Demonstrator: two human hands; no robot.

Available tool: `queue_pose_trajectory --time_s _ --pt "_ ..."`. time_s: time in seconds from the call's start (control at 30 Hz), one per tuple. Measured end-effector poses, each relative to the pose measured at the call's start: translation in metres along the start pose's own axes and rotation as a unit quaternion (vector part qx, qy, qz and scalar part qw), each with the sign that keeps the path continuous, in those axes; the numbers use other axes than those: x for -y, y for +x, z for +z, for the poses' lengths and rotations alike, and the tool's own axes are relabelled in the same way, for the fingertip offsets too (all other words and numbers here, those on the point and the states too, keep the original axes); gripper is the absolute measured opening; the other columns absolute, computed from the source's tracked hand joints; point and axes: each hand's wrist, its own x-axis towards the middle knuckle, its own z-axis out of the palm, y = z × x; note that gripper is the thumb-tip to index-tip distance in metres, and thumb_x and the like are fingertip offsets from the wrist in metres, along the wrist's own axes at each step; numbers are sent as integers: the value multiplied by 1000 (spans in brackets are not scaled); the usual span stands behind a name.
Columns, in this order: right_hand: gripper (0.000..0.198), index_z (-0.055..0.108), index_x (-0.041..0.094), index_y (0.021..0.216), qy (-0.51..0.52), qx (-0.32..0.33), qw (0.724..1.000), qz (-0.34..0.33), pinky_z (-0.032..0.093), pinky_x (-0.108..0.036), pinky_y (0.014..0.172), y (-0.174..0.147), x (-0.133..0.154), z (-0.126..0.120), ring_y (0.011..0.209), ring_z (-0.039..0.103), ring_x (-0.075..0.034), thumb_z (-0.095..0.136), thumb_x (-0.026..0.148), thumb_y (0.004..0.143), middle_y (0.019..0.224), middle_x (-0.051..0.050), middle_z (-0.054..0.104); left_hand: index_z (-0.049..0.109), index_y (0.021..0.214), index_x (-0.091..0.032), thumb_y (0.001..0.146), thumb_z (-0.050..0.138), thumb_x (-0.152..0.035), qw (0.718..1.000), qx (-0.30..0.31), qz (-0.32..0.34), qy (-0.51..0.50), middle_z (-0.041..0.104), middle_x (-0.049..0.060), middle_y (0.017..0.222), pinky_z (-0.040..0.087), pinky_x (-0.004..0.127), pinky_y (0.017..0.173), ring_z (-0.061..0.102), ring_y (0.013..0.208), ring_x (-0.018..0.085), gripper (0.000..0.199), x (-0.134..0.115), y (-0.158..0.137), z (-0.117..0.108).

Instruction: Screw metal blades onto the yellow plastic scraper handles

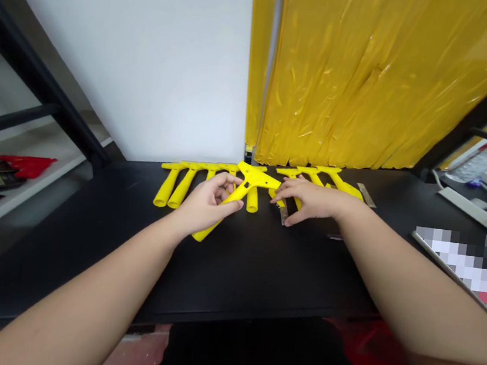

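Observation:
A yellow plastic T-shaped handle [242, 189], like a window squeegee's, is tilted in front of me. My left hand [210, 199] is closed around its tubular grip, and its crosspiece points up and right. My right hand [306, 199] is curled near the crosspiece's right end, with a short, thin, greyish strip [284, 213] between thumb and fingers. Several more yellow T-shaped handles [183, 187] lie in a row behind my hands, partly covered by them. Past my right wrist lies another thin, shiny strip [366, 196].
All this is on a black tabletop [233, 270]. A white panel [173, 61] and yellow plastic sheeting [349, 77] stand behind it. Black frame bars [39, 71] rise at both sides. A small dark item [334, 237] lies under my right forearm. Shelves [14, 202] are at left.

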Motion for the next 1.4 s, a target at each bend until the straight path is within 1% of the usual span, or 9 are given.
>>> queue_pose_trajectory --time_s 0.2,0.4,0.5,0.63,0.73,0.87,1.03,1.23,1.4 --pt "47 81 30 126 -17 -39 999 4 23 -56 127 5 -8 7 136 57 -35 84 49 83 138 -9 70 66 123 -19 79 83 -30 1000 -11 2 -16 57 2 102 53 27 71 57 75 10 49 2 1 0" --pt "38 80 28 127 -39 -47 997 49 15 -60 130 5 -12 9 144 54 -35 76 42 92 140 -8 72 65 121 -18 79 83 -29 999 -19 -11 -24 55 0 98 52 24 67 56 70 8 47 4 3 0" --pt "36 79 27 127 -48 -60 996 38 21 -58 129 6 -16 10 143 55 -34 73 40 95 140 -8 72 65 121 -18 80 83 -30 999 -26 -24 -17 55 0 98 51 24 65 55 68 7 47 5 4 0" --pt "31 81 24 124 -51 -86 995 1 39 -49 119 6 -18 10 126 65 -29 72 36 96 134 -9 74 66 121 -18 79 82 -30 999 -33 -28 -12 55 0 99 51 24 66 55 69 7 47 6 4 0" --pt "26 84 24 118 -51 -99 994 -17 47 -44 113 8 -13 10 122 67 -28 73 32 95 129 -10 75 65 122 -18 79 82 -30 999 -32 -30 -5 55 0 99 51 24 67 55 69 7 47 5 4 1" --pt "19 86 23 109 -62 -100 992 -42 48 -43 112 15 -8 14 125 66 -28 75 26 94 117 -10 79 65 121 -18 79 82 -30 999 -26 -28 -2 55 0 98 51 25 66 55 69 7 47 5 4 1" --pt "14 85 23 97 -95 -125 986 -54 42 -46 117 21 -9 19 127 64 -30 72 19 92 104 -7 80 65 120 -18 78 82 -31 999 -25 -23 -5 55 0 98 52 26 69 57 71 9 47 6 4 1" --pt "13 83 21 94 -115 -169 979 -1 47 -44 109 19 -9 21 119 62 -30 71 25 92 116 -11 74 65 122 -18 80 80 -31 998 -48 -45 11 56 1 100 49 25 66 54 69 8 46 7 4 0" --pt "22 82 21 104 -131 -199 966 104 50 -45 102 12 2 9 114 66 -32 64 32 96 114 -11 77 62 127 -20 79 71 -21 994 -90 -67 9 56 1 105 52 29 72 61 74 10 48 5 6 1"
